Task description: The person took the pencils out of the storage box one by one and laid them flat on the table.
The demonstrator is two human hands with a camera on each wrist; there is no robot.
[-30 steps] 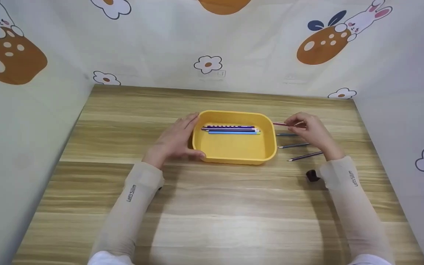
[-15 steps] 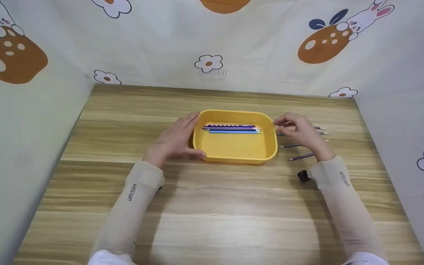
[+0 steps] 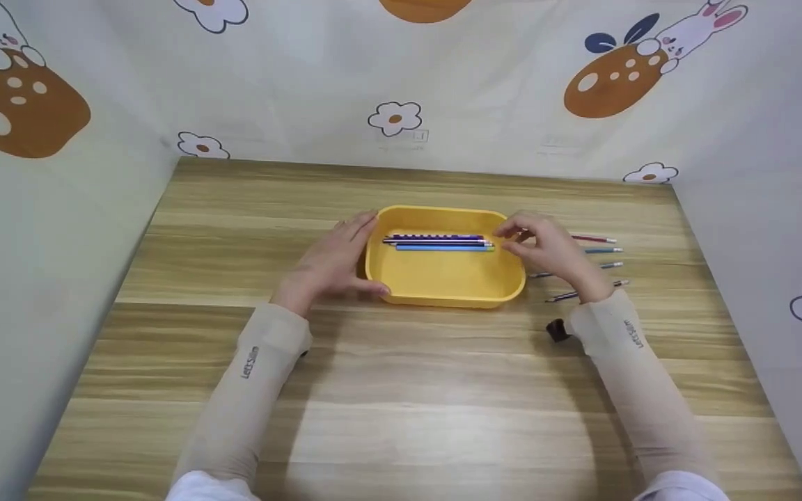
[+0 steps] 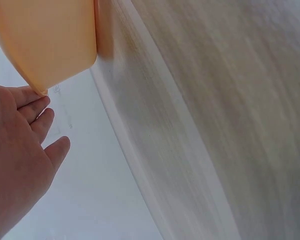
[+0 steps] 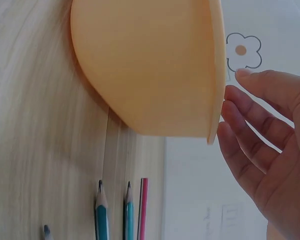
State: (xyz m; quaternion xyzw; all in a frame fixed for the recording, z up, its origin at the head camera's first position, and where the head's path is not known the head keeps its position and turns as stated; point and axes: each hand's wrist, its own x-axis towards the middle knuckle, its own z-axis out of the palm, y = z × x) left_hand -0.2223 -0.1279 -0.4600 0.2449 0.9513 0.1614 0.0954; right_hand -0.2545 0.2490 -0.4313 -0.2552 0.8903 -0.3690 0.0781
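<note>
A yellow plastic bin (image 3: pixel 436 282) stands on the wooden table. Inside lie a light blue pencil (image 3: pixel 443 248) and several purple ones, side by side near the back. My left hand (image 3: pixel 331 261) holds the bin's left end, thumb over the front corner and fingers along the back corner; in the left wrist view the fingertips meet its rim. Over the right rim is my right hand (image 3: pixel 547 247), fingers loosely bent and holding nothing in the right wrist view (image 5: pixel 270 135). Right of the bin lie a red pencil (image 3: pixel 594 239), a blue pencil (image 3: pixel 603 250) and others, partly hidden by this hand.
Behind the table (image 3: pixel 408 403) and along both sides hang pale printed sheets (image 3: pixel 303 83) with flowers and rabbits. A small black piece (image 3: pixel 558 330) sits at the right wrist.
My right hand has travelled left from the red pencil to above the bin's right rim, uncovering the eraser ends of the pencils on the table. The left hand keeps its place.
</note>
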